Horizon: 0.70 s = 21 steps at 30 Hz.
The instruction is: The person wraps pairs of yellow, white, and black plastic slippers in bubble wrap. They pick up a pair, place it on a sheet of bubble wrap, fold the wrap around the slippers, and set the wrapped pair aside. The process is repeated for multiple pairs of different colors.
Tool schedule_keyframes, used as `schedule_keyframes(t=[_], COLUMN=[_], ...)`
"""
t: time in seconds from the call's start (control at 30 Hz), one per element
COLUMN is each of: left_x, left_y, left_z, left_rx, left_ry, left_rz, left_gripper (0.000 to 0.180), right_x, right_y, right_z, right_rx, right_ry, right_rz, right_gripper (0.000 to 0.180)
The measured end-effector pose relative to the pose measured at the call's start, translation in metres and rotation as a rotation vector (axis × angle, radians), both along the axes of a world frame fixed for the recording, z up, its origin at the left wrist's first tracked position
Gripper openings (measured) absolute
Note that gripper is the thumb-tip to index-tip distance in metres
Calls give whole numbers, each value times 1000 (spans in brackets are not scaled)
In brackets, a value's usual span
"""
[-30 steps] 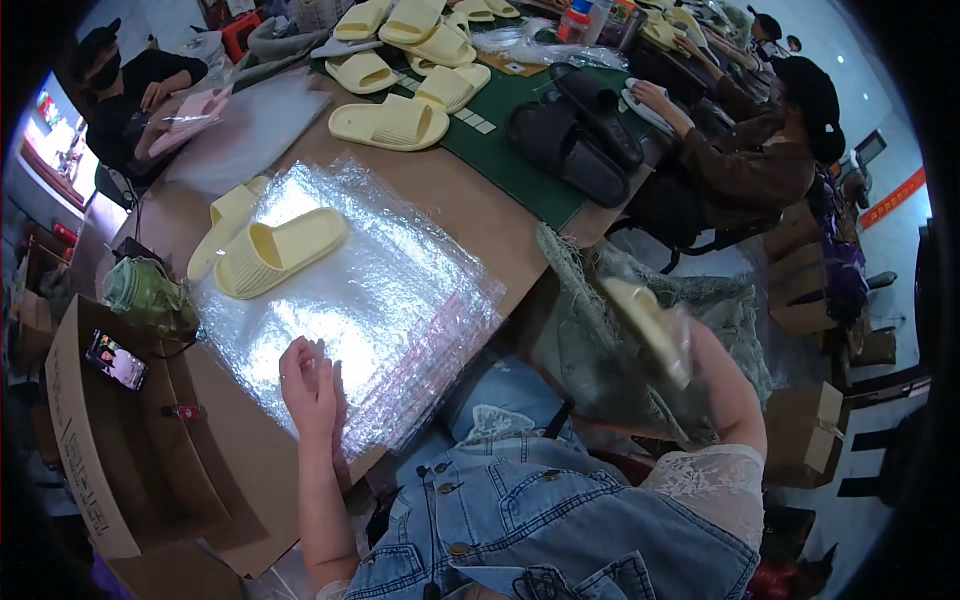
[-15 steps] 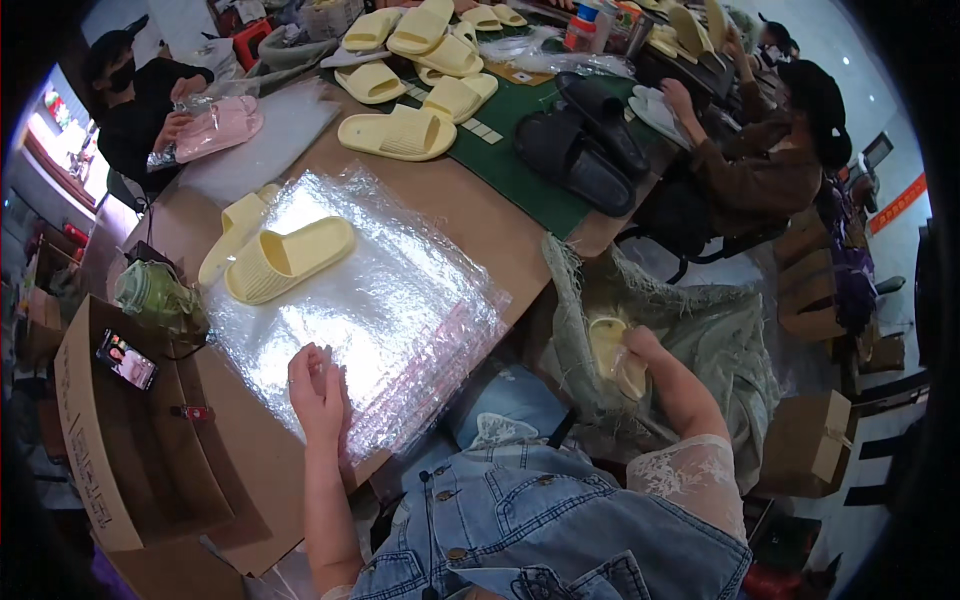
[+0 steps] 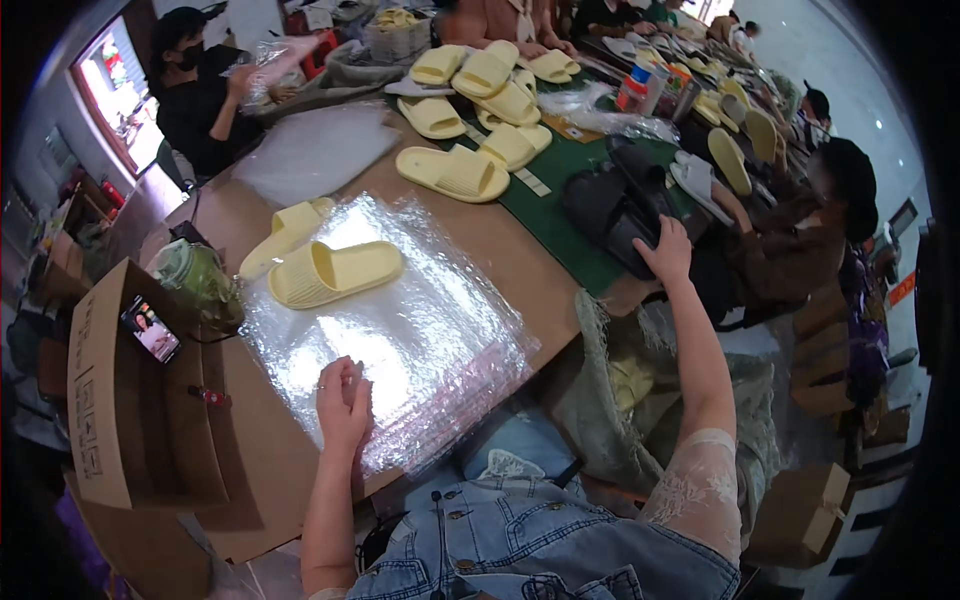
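My left hand [image 3: 345,402] rests on a stack of clear plastic bags [image 3: 440,315], its fingers loosely bent and apart, holding nothing. A pale yellow slipper [image 3: 335,274] lies on the stack beyond it, and a second yellow slipper [image 3: 283,238] lies behind that one. With the right arm stretched forward, my right hand [image 3: 668,255] has its thumb and fingers at the heel end of a black slipper [image 3: 618,215], closed on it. Part of that grip is hidden. Another black slipper [image 3: 637,165] overlaps it on the green mat [image 3: 548,215].
Several yellow slippers [image 3: 455,172] sit at the table's far side. Right of me stands a woven sack [image 3: 600,395] with yellow slippers inside. An opened carton [image 3: 100,400] holding a phone [image 3: 151,328] is at left. Co-workers sit around the table.
My right hand has left the yellow slipper in the sack and reached forward to the black slippers, which have turned slightly. My left hand stays on the bags. The view has tilted up.
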<state>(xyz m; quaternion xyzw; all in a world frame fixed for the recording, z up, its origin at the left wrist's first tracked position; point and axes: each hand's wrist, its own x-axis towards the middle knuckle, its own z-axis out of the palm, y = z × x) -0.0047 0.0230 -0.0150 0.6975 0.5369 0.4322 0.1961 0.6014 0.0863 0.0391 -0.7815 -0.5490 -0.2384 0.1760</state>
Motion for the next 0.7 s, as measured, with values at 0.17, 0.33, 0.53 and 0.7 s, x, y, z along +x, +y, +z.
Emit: schedule_keyframes(t=[0.17, 0.33, 0.53, 0.7], left_x=[1, 1, -2, 1], left_y=[1, 3, -2, -2], left_z=[-1, 3, 4, 6], left_rx=[15, 68, -28, 43], left_ry=[-2, 22, 42, 57], left_rz=[24, 6, 27, 20], left_gripper=[35, 37, 37, 38], right_x=[26, 38, -34, -143], right_y=[101, 139, 104, 50], right_z=[6, -20, -21, 19], right_rx=[-145, 34, 259, 264], right_ry=[367, 535, 366, 436], right_rz=[-157, -163, 108, 489], right_gripper=[103, 47, 42, 36])
